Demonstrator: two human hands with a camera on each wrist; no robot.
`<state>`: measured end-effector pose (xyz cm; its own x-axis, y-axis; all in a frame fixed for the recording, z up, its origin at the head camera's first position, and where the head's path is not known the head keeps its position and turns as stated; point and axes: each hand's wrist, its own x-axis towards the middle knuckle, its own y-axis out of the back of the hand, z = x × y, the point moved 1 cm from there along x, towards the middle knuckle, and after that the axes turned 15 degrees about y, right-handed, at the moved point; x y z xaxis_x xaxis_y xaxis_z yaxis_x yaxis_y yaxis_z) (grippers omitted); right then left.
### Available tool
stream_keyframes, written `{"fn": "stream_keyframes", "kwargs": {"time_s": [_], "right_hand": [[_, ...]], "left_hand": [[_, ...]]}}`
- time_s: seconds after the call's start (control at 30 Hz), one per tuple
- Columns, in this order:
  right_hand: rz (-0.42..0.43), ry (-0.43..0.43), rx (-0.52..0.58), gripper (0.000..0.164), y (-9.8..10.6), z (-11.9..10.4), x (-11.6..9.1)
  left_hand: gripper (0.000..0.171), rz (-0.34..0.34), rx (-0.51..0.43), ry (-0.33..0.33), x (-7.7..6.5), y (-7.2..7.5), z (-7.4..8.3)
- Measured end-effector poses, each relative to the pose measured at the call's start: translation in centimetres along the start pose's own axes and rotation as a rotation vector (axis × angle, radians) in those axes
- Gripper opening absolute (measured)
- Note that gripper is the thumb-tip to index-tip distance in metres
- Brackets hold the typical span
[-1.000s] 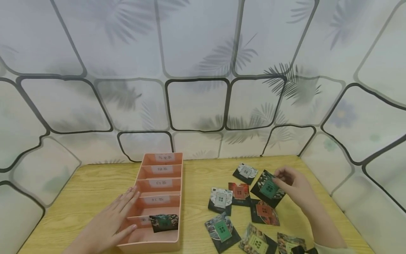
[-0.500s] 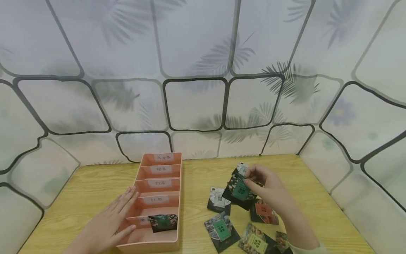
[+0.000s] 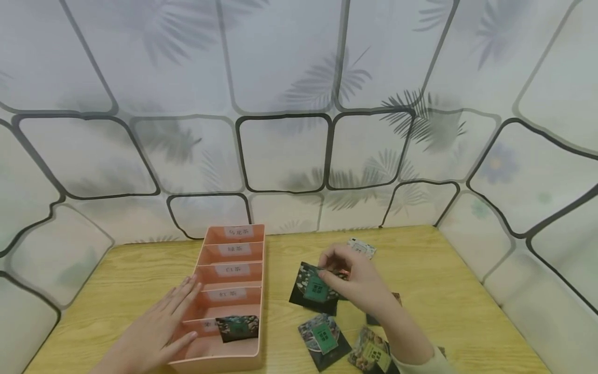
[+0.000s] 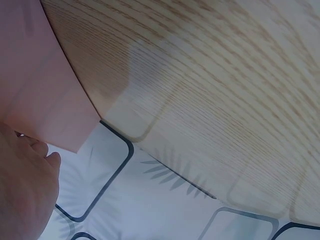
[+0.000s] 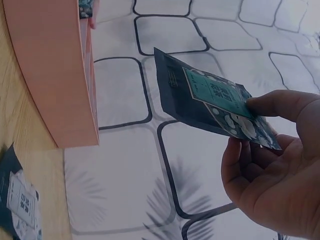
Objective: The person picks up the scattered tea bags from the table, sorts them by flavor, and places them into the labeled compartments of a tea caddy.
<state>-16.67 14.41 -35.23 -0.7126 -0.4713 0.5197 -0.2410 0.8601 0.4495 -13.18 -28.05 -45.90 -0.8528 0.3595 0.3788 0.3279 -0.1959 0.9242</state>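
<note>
pinched only near one end by the right hand, a sachet risked being tilted loose; the box was touched by the straight-fingered left hand.

Dark packet in the right hand

The fingers curl beneath the packet and the thumb touches the end of its green label, printed with dark characters. The packet is tilted, apart from the pink box, at whose edge a patterned packet partly shows. Lower left, a pale-labelled packet lies on the wood-grained surface. Behind is a white backdrop with dark outlines.
</note>
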Motion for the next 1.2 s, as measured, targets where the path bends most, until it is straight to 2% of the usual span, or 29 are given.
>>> {"fn": "stream_keyframes", "kwargs": {"time_s": [0.23,0.43,0.73,0.97,1.2], "right_hand": [[-0.03,0.075,0.06,0.009,-2.6,-0.9,1.1],[-0.067,0.106,0.116,0.004,-4.9,-1.6,1.9],[-0.138,0.065,0.186,0.005,-8.7,-1.7,2.3],[-0.156,0.076,0.208,0.005,-11.4,-1.2,2.2],[-0.148,0.046,0.221,0.005,-13.0,-0.6,1.9]], "left_hand": [[0.095,0.0,0.006,-0.01,0.1,0.0,-0.1],[0.092,-0.023,0.018,0.025,0.0,0.0,0.1],[0.093,-0.061,0.007,0.07,0.1,0.3,0.3],[0.092,-0.063,0.004,0.069,0.1,0.1,0.2],[0.09,-0.092,-0.014,0.096,0.1,0.1,0.2]]}}
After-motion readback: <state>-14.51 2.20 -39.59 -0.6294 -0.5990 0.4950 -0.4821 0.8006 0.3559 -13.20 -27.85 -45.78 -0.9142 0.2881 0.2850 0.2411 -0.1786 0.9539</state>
